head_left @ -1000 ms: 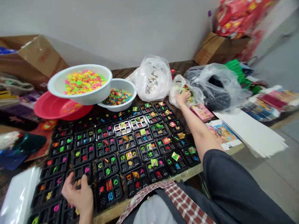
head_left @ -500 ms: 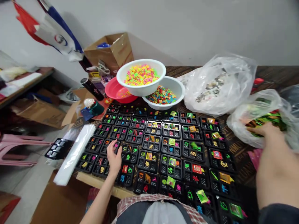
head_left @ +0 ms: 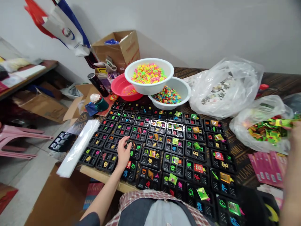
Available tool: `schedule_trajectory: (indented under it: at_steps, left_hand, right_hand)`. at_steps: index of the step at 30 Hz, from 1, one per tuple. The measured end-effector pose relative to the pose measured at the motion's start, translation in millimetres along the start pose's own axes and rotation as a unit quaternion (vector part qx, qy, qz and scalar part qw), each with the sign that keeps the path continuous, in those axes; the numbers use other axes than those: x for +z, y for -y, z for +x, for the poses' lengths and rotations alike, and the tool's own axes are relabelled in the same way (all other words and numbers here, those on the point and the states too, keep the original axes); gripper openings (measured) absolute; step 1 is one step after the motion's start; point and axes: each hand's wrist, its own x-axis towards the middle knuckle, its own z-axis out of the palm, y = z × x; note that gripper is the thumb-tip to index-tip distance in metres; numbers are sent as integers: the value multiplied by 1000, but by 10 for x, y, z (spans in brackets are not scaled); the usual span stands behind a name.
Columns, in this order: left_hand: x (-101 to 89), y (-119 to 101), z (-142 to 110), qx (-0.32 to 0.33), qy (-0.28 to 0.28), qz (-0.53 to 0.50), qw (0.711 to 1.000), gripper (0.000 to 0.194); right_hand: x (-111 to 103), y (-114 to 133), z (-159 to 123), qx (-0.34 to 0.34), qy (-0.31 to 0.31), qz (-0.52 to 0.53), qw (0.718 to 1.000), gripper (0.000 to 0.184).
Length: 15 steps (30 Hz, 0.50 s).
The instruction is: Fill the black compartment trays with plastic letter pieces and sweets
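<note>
My left hand [head_left: 124,152] hovers over the black compartment trays [head_left: 110,160], fingers bent and apart, and nothing shows in its grip. Beside its fingertips, a tray holds a small packet and green plastic pieces. At the right edge, my right hand [head_left: 295,133] is partly cut off and blurred. It grips small shiny green-yellow packets [head_left: 284,122] above an open clear plastic bag [head_left: 239,125] full of similar packets. Many trays in rows hold coloured plastic shapes; those toward the middle and right also hold a foil packet.
A white basin [head_left: 149,89] of small colourful pieces rests on a pale basin [head_left: 185,98] and a red basin [head_left: 115,88]. Behind stands a large plastic bag [head_left: 249,78]. Pink cards [head_left: 264,168] lie at right, a stack of clear film [head_left: 77,149] at left.
My right hand has come up out of the packet bag and moved right, now with packets in its fingers. My left hand stays over the trays; the view has shifted slightly.
</note>
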Motion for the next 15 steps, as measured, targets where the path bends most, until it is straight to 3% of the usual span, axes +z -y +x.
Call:
schedule_trajectory:
  at_steps: [2,4,5,6,8,10,12,15]
  left_hand:
    - [83,-80,5,-33,15,-51,998,23]
    - [234,-207,-18,-92,45,-131,986,25]
    - [331,-284,-46,-130,74,-178,973,26]
    - [437,-364,-85,-172,112,-226,952,28]
    - [645,-514,-183,-257,209,-314,890,34]
    - [796,-617,-265,-340,279,-379,814,37]
    - [847,-652,-286,-407,305,-419,752,40]
    - [753,-583,-179,-455,303,-450,706,47]
  right_hand:
    - [-26,160,-239,-6,-14,69,998,56]
    - [-12,357,-680,-37,34,142,989,44]
    - [12,456,-975,-50,79,174,980,38]
    - [43,548,-1312,-44,169,184,967,33]
    - [116,690,-2065,-13,311,170,935,27]
    - [187,764,-2827,18,484,133,865,25]
    - [251,779,-3483,-6,630,107,769,26]
    - [353,769,-4150,-118,761,40,637,18]
